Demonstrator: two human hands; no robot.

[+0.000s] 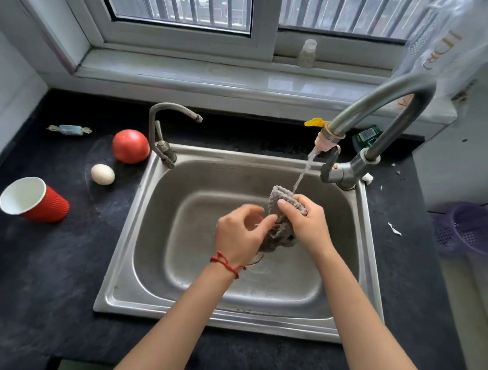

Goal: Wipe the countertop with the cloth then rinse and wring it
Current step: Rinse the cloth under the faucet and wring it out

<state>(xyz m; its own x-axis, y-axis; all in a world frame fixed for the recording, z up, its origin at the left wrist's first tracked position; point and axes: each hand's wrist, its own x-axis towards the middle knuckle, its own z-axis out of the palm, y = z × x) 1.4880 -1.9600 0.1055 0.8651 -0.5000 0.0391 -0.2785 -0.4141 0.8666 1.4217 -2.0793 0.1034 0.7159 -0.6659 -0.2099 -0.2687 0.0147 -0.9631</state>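
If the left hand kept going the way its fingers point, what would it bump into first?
Most likely the grey cloth, which the left hand's fingertips already touch. Just behind it is the right hand gripping that cloth, though depth is hard to judge from above.

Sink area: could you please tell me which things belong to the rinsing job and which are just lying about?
In use: cloth, left hand, right hand, running tap, sink.

Lying about: red cup, egg, tomato, wrapped sweet, small tap, purple basket.

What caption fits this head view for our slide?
Both hands, left and right, hold a grey cloth under the running tap over the steel sink.
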